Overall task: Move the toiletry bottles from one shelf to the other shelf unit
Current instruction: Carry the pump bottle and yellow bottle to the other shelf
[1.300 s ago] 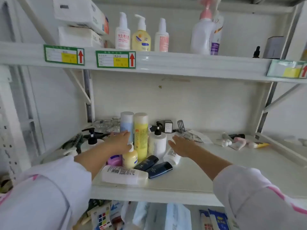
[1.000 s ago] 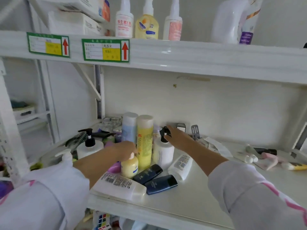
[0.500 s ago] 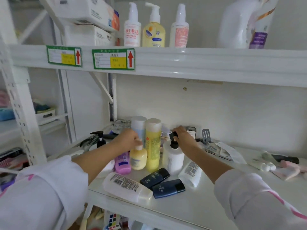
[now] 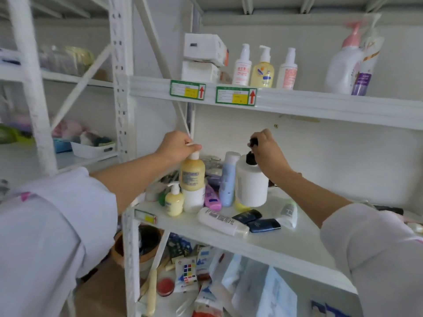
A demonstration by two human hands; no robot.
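Yellow bottle under left hand, lifted

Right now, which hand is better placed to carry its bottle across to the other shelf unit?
Left hand: its yellow pump bottle is lifted, nearest the left shelf unit.

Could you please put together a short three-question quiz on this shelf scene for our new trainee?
1. True or false: the left hand holds the yellow pump bottle by its pump top, lifted off the middle shelf.
2. What does the right hand grip? A) the blue bottle B) the black pump of the white pump bottle C) a dark blue tube
3. Fill in: the white bottle with the barcode near the shelf's front edge is ____ (upright / lying down).

Key: 1 true; 2 B; 3 lying down.
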